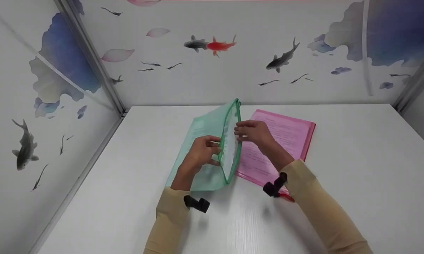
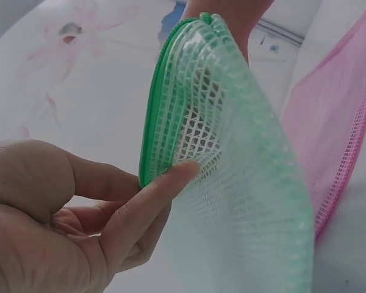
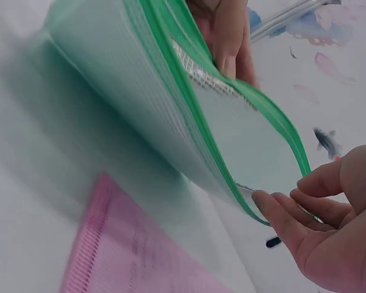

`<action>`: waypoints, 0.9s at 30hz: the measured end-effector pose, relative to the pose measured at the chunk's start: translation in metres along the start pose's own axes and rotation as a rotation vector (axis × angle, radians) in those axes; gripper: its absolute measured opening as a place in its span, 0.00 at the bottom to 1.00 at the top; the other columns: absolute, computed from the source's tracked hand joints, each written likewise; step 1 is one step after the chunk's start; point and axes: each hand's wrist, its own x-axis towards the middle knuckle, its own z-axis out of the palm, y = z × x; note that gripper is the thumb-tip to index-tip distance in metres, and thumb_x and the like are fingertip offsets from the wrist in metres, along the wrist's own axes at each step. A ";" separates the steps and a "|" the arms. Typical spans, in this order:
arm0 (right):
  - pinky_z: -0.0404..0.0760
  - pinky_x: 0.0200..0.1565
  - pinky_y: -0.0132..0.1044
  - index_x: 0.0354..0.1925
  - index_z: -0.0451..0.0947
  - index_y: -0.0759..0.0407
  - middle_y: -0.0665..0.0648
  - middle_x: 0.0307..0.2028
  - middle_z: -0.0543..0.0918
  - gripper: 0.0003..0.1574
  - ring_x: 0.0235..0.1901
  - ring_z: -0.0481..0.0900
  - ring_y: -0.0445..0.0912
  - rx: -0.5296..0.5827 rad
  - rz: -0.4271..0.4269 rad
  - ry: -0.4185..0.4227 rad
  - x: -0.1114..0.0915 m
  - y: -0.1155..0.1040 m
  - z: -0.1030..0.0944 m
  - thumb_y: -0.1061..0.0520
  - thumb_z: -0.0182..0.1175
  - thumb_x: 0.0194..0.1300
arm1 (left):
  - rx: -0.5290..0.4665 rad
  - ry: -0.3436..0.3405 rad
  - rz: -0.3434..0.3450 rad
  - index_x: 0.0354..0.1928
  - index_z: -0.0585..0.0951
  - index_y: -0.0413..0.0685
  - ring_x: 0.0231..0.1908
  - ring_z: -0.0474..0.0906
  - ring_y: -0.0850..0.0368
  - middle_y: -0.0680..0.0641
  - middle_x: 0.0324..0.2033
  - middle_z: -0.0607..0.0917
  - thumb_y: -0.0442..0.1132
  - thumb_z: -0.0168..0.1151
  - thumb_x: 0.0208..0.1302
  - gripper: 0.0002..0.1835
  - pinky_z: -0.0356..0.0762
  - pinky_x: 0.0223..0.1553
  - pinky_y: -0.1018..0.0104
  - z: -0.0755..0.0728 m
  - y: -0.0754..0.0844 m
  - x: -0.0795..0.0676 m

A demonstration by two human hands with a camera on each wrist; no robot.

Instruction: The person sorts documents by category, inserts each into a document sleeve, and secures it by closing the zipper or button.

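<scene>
A translucent green mesh zipper pouch (image 1: 208, 125) is held tilted up off the table, its mouth spread apart and facing right. White paper (image 1: 228, 144) shows inside it. My left hand (image 1: 202, 151) pinches the near-left lip of the mouth; in the left wrist view its fingers (image 2: 143, 210) lie on both sides of the green zipper edge (image 2: 151, 122). On the opposite lip, my right hand (image 1: 256, 132) grips the zipper edge between thumb and fingers, as the right wrist view shows at the mouth's corner (image 3: 305, 165).
A pink mesh zipper pouch (image 1: 282, 130) with printed sheets lies flat beneath my right forearm, a red strap (image 1: 286, 197) at its near corner. White table (image 1: 356, 176) surrounds both pouches. Walls painted with fish stand behind (image 1: 219, 46) and at left.
</scene>
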 end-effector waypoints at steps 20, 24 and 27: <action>0.78 0.52 0.43 0.59 0.79 0.58 0.59 0.56 0.80 0.23 0.52 0.75 0.52 -0.275 -0.272 0.272 0.054 -0.006 -0.010 0.46 0.54 0.75 | 0.027 -0.057 -0.048 0.61 0.76 0.37 0.45 0.80 0.52 0.38 0.52 0.81 0.28 0.56 0.67 0.20 0.88 0.34 0.60 -0.002 0.005 -0.001; 0.76 0.59 0.50 0.63 0.76 0.59 0.63 0.61 0.74 0.26 0.60 0.71 0.56 -0.324 -0.330 0.276 0.061 -0.009 -0.009 0.46 0.53 0.76 | 0.022 -0.079 -0.038 0.61 0.76 0.37 0.48 0.80 0.51 0.37 0.54 0.81 0.28 0.56 0.67 0.21 0.89 0.34 0.59 -0.004 0.003 -0.003; 0.72 0.67 0.54 0.67 0.72 0.59 0.64 0.66 0.71 0.32 0.66 0.68 0.58 -0.346 -0.302 0.240 0.067 -0.007 -0.010 0.41 0.50 0.77 | 0.027 -0.093 -0.032 0.61 0.76 0.37 0.49 0.80 0.50 0.37 0.55 0.80 0.29 0.56 0.67 0.21 0.89 0.35 0.58 -0.005 0.000 -0.003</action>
